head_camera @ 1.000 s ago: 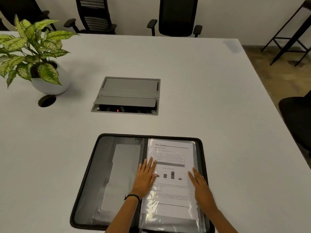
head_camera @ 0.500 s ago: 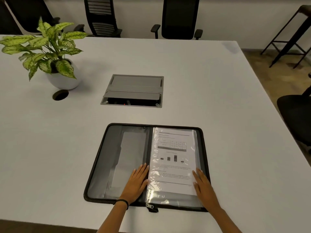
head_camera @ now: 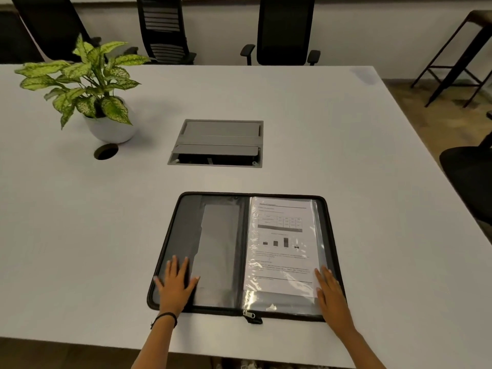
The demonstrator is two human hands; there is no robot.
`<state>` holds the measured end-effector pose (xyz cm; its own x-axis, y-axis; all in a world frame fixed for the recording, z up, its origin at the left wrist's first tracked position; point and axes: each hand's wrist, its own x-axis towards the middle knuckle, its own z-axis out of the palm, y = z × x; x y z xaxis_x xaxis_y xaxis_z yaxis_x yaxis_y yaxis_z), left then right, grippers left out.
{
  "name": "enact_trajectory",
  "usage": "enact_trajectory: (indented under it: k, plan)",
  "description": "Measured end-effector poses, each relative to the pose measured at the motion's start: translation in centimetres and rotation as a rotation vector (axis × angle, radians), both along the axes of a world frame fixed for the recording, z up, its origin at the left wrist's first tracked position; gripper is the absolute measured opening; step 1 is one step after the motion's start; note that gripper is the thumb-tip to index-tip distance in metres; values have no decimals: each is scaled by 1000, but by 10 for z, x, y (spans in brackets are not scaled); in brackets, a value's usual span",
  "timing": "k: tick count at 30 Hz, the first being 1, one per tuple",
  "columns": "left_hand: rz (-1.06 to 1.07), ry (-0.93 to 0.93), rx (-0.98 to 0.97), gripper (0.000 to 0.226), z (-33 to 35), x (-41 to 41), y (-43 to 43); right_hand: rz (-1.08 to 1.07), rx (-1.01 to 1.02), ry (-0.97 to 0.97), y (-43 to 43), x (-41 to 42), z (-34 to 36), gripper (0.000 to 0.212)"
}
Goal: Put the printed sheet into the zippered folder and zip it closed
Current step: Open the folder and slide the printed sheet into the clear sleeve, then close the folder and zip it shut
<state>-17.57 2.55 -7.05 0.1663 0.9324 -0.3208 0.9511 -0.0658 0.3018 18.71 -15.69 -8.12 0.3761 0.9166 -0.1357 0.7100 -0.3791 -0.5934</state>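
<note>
the zippered folder (head_camera: 241, 254) is laid open and flat on the white table (head_camera: 80, 235), near its 6 o'clock edge. the printed sheet (head_camera: 282, 246) is already seated under the clear sleeve on the folder's 3 o'clock half, with text, a table and a small bar chart showing through the plastic.

since a second ago, the left hand (head_camera: 175, 282) has been taken off the sheet and carried across the spine to the 9 o'clock half, where it is now pressed flat with fingers spread on the grey inner panel, near the 7 o'clock corner. the right hand (head_camera: 331, 291) has been slid down toward the 5 o'clock corner and is rested flat, fingers together, on the sheet's lower corner and the folder's rim. nothing is gripped by either hand; both palms are open and laid down.

from this shift it is judged that the smoothing of the sheet is finished and the insertion step is complete. a fold of one half over the other appears to be prepared next. the zipper pull (head_camera: 251, 316) is seen hanging at 6 o'clock below the spine, untouched, so the zipping is not yet begun. a potted plant (head_camera: 93, 83) stands well apart at 10 o'clock.
</note>
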Motion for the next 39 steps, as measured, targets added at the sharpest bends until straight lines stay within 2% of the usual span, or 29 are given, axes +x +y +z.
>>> enact_trajectory:
  k: [3,4,9,13,15,20,22,24,27,29,33,39]
  plan:
    - [137,-48,3,72,0,-13,4,0,-8,2,-4,-2,1,49]
    - [146,-75,18,68,-1,-16,5,-1,-9,4,-4,-2,2,50]
    - [316,-312,27,59,0,-24,14,-5,-21,26,-3,-1,5,49]
    - [532,-640,19,54,8,-24,20,-21,-15,51,-2,-1,8,50]
    - [639,-746,-10,51,15,-25,25,-32,-16,60,-1,-1,8,49]
    - [761,-806,47,41,36,-32,38,-228,82,109,12,-3,15,37]
    - [768,-831,85,37,50,-34,40,-241,170,116,24,-8,25,35]
    - [690,-824,65,32,65,-37,44,-190,262,164,40,-17,40,34]
    - [450,-776,-43,28,99,-41,51,-78,326,364,66,-33,71,36]
    - [334,-767,-117,23,126,-41,54,-5,274,491,82,-46,92,35]
    - [138,-705,-206,23,170,-31,58,98,199,608,106,-69,124,24]
    - [-109,-726,-252,29,208,12,45,167,99,797,114,-91,151,35]
